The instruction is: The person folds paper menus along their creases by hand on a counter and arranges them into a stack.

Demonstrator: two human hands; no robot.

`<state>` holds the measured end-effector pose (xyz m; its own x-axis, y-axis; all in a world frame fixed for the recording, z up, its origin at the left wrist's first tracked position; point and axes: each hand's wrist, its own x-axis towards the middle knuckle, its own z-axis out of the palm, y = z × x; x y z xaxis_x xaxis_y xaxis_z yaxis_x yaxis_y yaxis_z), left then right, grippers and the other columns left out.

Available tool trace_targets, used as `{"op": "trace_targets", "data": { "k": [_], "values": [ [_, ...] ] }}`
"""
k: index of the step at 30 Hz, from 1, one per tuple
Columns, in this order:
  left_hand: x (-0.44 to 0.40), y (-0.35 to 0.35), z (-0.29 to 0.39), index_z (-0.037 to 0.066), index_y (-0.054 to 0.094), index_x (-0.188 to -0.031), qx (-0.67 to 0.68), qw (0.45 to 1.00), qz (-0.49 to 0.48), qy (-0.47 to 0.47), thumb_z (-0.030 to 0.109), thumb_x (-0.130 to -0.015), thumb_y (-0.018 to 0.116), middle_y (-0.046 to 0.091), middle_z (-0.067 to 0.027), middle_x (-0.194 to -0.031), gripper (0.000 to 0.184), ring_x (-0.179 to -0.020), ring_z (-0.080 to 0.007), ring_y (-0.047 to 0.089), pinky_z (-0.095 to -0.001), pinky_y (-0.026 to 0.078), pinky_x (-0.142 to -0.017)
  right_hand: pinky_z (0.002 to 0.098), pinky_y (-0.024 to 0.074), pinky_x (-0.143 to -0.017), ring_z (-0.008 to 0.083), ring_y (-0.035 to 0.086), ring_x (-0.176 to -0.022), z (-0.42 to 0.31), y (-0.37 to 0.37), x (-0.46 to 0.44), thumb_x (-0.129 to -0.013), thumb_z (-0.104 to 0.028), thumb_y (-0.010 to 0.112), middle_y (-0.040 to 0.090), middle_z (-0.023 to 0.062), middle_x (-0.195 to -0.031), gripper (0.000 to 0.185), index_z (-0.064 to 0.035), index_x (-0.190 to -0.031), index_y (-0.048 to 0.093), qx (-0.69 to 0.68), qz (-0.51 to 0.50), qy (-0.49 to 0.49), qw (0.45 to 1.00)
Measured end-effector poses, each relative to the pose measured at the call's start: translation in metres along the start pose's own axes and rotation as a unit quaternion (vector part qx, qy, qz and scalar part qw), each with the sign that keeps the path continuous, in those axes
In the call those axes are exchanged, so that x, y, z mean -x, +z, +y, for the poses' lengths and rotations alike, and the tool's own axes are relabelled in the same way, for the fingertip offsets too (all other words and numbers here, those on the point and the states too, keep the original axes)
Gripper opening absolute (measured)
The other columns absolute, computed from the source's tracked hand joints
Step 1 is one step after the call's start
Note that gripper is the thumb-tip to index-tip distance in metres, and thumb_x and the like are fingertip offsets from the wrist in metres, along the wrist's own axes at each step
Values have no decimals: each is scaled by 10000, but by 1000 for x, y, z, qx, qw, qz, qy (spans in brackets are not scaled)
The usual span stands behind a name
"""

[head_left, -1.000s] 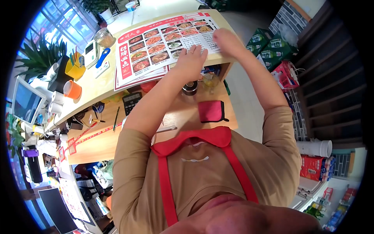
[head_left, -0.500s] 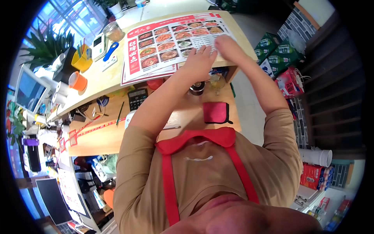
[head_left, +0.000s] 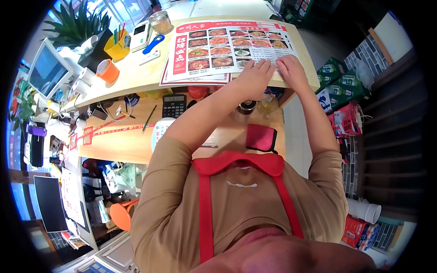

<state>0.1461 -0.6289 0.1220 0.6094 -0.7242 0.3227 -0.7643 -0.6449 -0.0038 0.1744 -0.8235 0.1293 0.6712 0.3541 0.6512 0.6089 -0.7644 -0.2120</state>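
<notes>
A printed menu sheet (head_left: 205,50) with rows of dish photos lies on the wooden counter (head_left: 157,75), on top of at least one other red-bordered sheet (head_left: 200,80). My left hand (head_left: 256,78) rests with its fingers spread a little on the menu's near edge, right of the photos. Close beside it, my right hand (head_left: 290,70) touches the lower right part of the menu with its fingers bent; whether it pinches the paper is too small to tell.
On the counter's left are a blue-handled tool (head_left: 154,44), a card terminal (head_left: 140,36), a glass jar (head_left: 160,22), a yellow pen holder (head_left: 117,47) and an orange cup (head_left: 108,71). A calculator (head_left: 174,106) and a pink cloth (head_left: 261,138) lie on the lower shelf.
The view has turned, so the counter sits further right. My right hand has come down the menu's right side toward my left hand, and the two are now close together.
</notes>
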Motion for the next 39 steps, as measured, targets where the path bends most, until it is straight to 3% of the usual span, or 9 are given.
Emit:
{"op": "trace_targets", "data": {
  "k": [7,10,13,17,21,26,27,31,39],
  "values": [
    [17,-19,-14,18,409,-1291,1,997,77,19,227,-683,713,353,-198,-1373,712,-1306,-338,302,-494,234,-1065,369,438,-769,302,545,-850,5,-1,-1,-795,-130,600,591,124,-835,109,-25,-823,606,-45,-12,-16,999],
    [45,-27,-30,81,414,-1305,-9,997,82,-9,277,-706,706,355,-184,-1377,695,-1308,-340,299,-511,222,-1066,363,446,-760,302,556,-845,6,-2,-1,-800,-140,600,598,126,-845,129,-16,-834,611,-48,-13,20,999],
    [71,-40,-44,139,405,-1326,-55,995,16,-85,404,-754,657,371,-128,-1381,679,-1303,-336,307,-525,222,-1057,357,458,-750,304,568,-839,12,0,-2,-803,-151,605,604,130,-852,149,-13,-856,619,-53,-3,34,998],
    [101,-46,-66,157,412,-1323,-20,995,2,-93,527,-735,625,392,-91,-1378,727,-1299,-320,309,-522,256,-1027,359,458,-754,302,568,-838,11,1,-4,-802,-154,605,608,134,-858,145,-20,-857,622,-49,13,24,998],
    [121,-49,-75,179,423,-1321,-14,994,20,-105,518,-756,611,380,-82,-1392,685,-1305,-330,305,-516,269,-1023,362,455,-765,302,567,-846,15,5,-2,-804,-163,601,612,131,-863,146,-26,-850,623,-40,11,17,999],
    [135,-52,-105,187,440,-1313,1,981,38,-188,478,-781,611,369,-70,-1403,630,-1281,-344,348,-543,317,-986,365,451,-775,300,566,-857,16,6,-2,-807,-169,595,614,129,-868,146,-32,-846,625,-38,8,14,999],
    [139,-54,-110,161,464,-1294,-61,981,37,-181,454,-790,610,404,-80,-1378,601,-1254,-333,388,-492,358,-978,366,451,-774,300,566,-858,16,6,-2,-807,-169,595,614,129,-867,146,-31,-846,625,-38,11,17,999],
    [139,-74,-102,138,498,-1265,8,965,13,-262,357,-814,618,417,-177,-1346,516,-1203,-345,435,-383,382,-981,373,452,-763,304,568,-853,14,3,-1,-809,-170,595,611,135,-862,150,-28,-846,625,-45,31,42,998],
    [132,-75,-108,124,535,-1224,-18,957,19,-289,362,-817,612,494,-146,-1283,478,-1149,-320,486,-381,402,-949,375,454,-750,313,570,-845,21,3,1,-812,-175,596,604,146,-859,156,-28,-854,623,-73,57,67,993]
  ]
}}
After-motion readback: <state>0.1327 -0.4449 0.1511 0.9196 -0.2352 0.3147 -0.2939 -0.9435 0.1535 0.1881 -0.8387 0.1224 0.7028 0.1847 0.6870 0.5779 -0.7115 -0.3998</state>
